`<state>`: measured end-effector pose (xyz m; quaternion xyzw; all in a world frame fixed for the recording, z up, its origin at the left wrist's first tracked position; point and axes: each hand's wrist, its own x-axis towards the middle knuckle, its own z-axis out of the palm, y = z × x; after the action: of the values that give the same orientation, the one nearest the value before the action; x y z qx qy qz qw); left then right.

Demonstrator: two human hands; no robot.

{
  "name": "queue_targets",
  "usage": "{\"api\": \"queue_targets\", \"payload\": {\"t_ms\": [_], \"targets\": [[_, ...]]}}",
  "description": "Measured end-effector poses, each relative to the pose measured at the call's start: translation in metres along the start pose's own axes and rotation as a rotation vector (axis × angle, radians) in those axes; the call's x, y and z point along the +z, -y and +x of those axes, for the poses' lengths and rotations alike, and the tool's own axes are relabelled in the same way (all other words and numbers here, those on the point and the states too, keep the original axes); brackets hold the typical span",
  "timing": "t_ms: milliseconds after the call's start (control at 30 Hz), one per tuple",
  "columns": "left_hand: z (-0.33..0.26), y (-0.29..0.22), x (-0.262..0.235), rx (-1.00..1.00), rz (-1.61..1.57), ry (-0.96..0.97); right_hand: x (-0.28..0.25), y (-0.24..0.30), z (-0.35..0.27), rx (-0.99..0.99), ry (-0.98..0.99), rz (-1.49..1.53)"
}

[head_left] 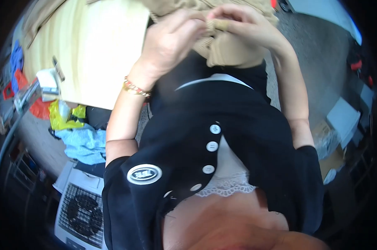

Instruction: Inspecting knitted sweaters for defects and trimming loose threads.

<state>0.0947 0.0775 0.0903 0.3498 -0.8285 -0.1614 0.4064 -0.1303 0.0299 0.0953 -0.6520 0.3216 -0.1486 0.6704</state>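
A tan garment with a ribbed edge lies bunched over my lap and reaches past the top of the view. My left hand is closed at its ribbed edge, fingers pinching the cloth. Opposite it, my right hand grips the same edge between thumb and fingers, with a tan wrap on the thumb. The two hands almost meet, the ribbed band between them. A gold bracelet circles my left wrist.
To the left stands a pale wooden table, with a dark pen-like tool near its edge. Beyond are a yellow plastic bag, a light blue cloth and a fan unit. White boxes sit at the right.
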Motion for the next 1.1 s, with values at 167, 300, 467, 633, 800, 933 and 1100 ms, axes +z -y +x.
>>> {"api": "queue_targets", "payload": {"t_ms": [167, 300, 467, 633, 800, 933, 1100], "targets": [[-0.01, 0.0, -0.002, -0.041, -0.02, -0.011, 0.0, 0.0, 0.006, -0.046, -0.014, -0.003], [-0.011, 0.011, -0.002, -0.003, -0.062, 0.027, -0.011, 0.022, 0.015, 0.051, 0.062, -0.186], [-0.005, 0.023, 0.003, -0.003, 0.033, 0.11, -0.012, 0.07, 0.066, -0.213, -0.004, -0.439], [-0.013, 0.036, 0.015, 0.108, 0.247, -0.086, 0.07, 0.104, 0.14, -0.437, 0.084, -0.929], [-0.026, 0.043, 0.009, -0.117, -0.136, -0.046, 0.194, 0.107, 0.219, -0.606, 0.324, -0.972], [-0.014, 0.046, 0.002, 0.07, 0.191, 0.07, 0.252, 0.104, 0.27, -0.626, 0.39, -1.018], [-0.015, 0.047, -0.009, -0.223, -0.101, 0.259, 0.267, 0.078, 0.297, -0.644, 0.302, -1.134]]}}
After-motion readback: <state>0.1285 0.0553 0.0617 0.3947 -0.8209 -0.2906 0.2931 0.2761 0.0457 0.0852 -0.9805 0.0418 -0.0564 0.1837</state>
